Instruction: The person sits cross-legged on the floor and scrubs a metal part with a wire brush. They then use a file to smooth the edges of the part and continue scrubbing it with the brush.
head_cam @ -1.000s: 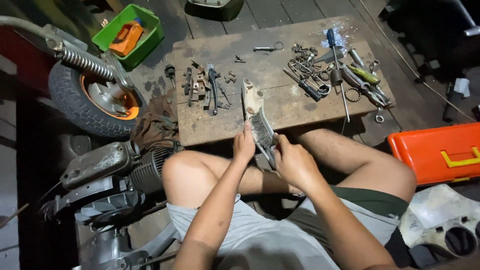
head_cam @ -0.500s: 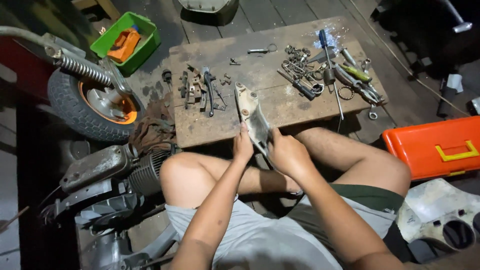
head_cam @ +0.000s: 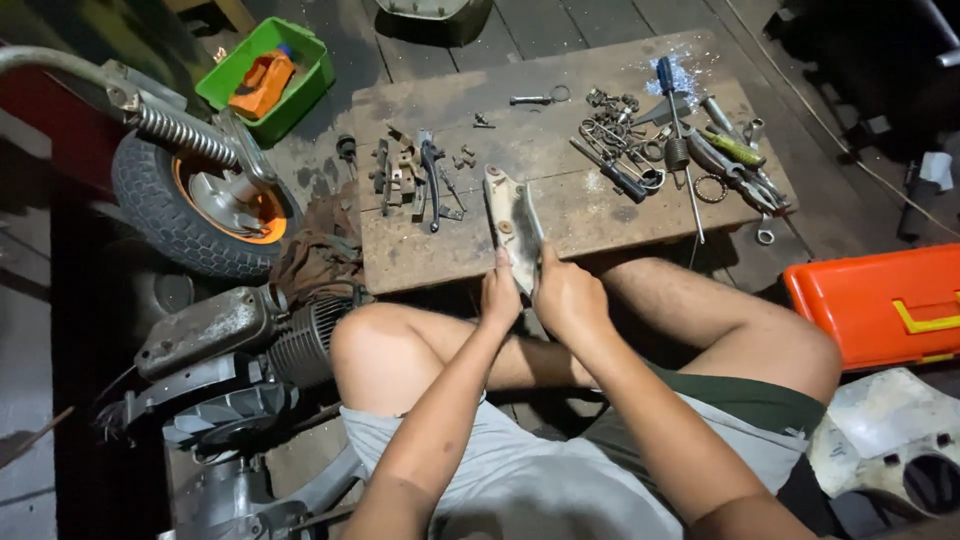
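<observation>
head view: mid-scrub, by the look of it. pale metal bracket (head_cam: 503, 215) propped at the near edge of the table (head_cam: 600, 215), still dull and stained, so cleaning seems far from finished. left hand (head_cam: 500, 296) clasped on the bracket's near end, steadying it. right hand (head_cam: 563, 296) clenched on a wire brush (head_cam: 529, 240) laid against the bracket's right face. both forearms drawn in close above the bent knees. small levers (head_cam: 420, 178) left of the bracket, springs and screwdrivers (head_cam: 670, 130) to its right, untouched.
</observation>
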